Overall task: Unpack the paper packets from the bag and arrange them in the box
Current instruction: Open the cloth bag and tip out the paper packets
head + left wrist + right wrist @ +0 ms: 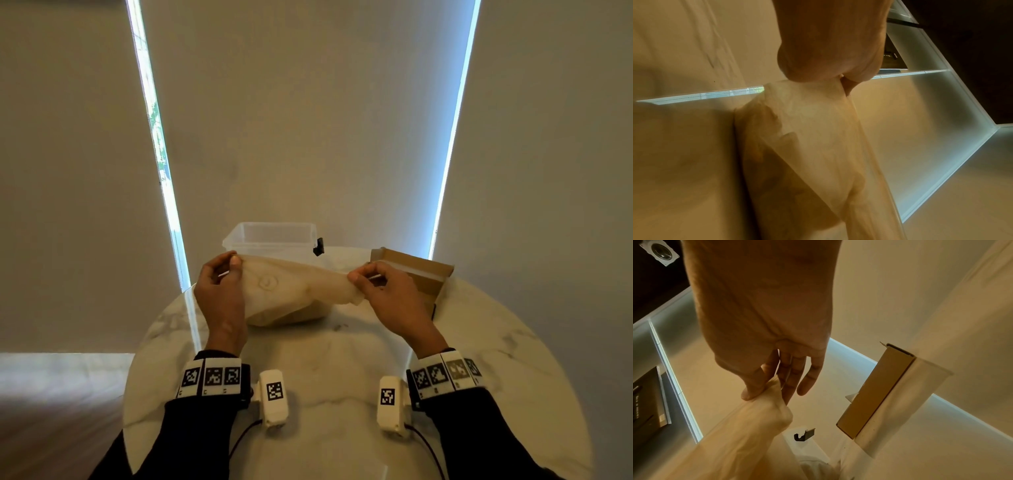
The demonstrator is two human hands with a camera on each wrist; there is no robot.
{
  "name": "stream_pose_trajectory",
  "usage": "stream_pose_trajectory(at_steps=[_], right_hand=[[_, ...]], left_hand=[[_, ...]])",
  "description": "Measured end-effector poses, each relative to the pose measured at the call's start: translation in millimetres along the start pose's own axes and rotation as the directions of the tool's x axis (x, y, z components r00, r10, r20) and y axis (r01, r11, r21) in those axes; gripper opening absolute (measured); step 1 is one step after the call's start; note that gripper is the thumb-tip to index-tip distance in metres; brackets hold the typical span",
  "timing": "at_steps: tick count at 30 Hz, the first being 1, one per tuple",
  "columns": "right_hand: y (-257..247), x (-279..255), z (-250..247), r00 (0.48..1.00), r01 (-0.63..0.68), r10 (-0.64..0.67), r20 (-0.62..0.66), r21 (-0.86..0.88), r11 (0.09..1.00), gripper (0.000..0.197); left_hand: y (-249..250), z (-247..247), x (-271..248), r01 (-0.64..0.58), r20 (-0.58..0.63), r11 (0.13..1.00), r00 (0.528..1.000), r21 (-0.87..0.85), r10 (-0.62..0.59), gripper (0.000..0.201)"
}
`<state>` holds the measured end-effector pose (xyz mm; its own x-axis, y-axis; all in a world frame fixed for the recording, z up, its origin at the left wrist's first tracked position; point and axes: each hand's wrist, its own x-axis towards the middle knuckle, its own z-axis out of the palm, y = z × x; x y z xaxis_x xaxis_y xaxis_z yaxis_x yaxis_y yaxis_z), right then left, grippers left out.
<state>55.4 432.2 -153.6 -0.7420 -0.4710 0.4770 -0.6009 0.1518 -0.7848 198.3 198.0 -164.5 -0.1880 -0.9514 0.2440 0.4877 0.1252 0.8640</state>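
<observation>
The left hand (219,291) is pinching one end of the bag (291,291), and the right hand (390,294) is pinching the other, stretching its top edge taut. The bag is resting on the worktop (325,370). Behind the bag are sitting a clear box (274,236) and a cardboard box (418,270).

The bag (291,291) looks like thin, translucent, crinkled plastic; the tub (274,236) clear plastic; the box (416,270) matt cardboard; the surface (329,359) polished marble.
</observation>
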Motion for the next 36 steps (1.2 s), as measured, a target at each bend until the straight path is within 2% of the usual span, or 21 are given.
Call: stream_pose_trajectory(at_steps=[6,10,12,15,17,19,22,23,25,29,32,34,36], right_hand=[[4.3,1.5,-2.5,0.997,-0.004,0.011,-0.071,0.092,0.996,0.008],[9.5,4.9,0.1,0.992,-0.044,0.061,-0.108,0.152,0.987,0.008],[9.9,4.7,2.2,0.990,-0.075,0.095,-0.102,0.186,0.980,0.012],[3.7,1.4,3.2,0.986,-0.102,0.131,-0.102,0.250,0.963,0.017],[-0.7,0.1,4.9,0.983,-0.109,0.144,-0.114,0.269,0.957,0.018],[-2.5,-1.2,7.7,0.979,-0.121,0.164,-0.118,0.308,0.944,0.017],[-5.2,-4.8,13.2,0.979,-0.134,0.178,-0.098,0.348,0.928,0.012],[-6.4,-5.0,14.0,0.979,-0.135,0.179,-0.093,0.357,0.924,0.012],[-6.9,-5.8,14.4,0.980,-0.131,0.177,-0.088,0.381,0.915,0.013],[-8.2,-6.7,15.2,0.987,-0.083,0.132,-0.096,0.399,0.913,0.024],[-12.0,-6.7,17.7,0.982,-0.083,0.146,-0.117,0.428,0.900,0.031],[-11.6,-5.1,17.7,0.982,-0.085,0.151,-0.117,0.443,0.892,0.032],[-12.5,-5.8,18.4,0.987,-0.083,0.134,-0.093,0.423,0.902,0.032]], left_hand=[[4.2,-2.4,0.0,-0.022,-0.039,1.000,0.999,-0.022,0.021,0.014],[22.8,-1.6,-1.5,0.024,0.075,1.000,0.997,-0.001,-0.023,0.022],[38.4,-0.9,-1.5,-0.027,0.168,0.995,0.986,0.100,0.010,0.026],[64.0,0.1,1.6,-0.173,0.401,0.907,0.916,0.383,0.005,0.025],[80.4,2.6,5.0,-0.258,0.532,0.824,0.844,0.505,-0.062,0.020],[94.4,5.9,6.6,-0.357,0.641,0.718,0.750,0.598,-0.161,0.022],[105.8,8.3,5.5,-0.504,0.731,0.554,0.597,0.662,-0.330,0.028],[107.6,9.3,4.2,-0.536,0.744,0.524,0.558,0.662,-0.369,0.029],[111.2,12.3,-0.9,-0.581,0.746,0.467,0.507,0.666,-0.432,0.031],[112.0,22.0,-13.2,-0.639,0.739,0.395,0.455,0.660,-0.497,0.043],[103.7,28.7,-21.2,-0.686,0.738,0.353,0.408,0.636,-0.538,0.027],[97.6,34.6,-26.0,-0.715,0.732,0.300,0.423,0.632,-0.534,0.022],[94.5,40.7,-28.4,-0.709,0.727,0.268,0.485,0.652,-0.486,0.035]])
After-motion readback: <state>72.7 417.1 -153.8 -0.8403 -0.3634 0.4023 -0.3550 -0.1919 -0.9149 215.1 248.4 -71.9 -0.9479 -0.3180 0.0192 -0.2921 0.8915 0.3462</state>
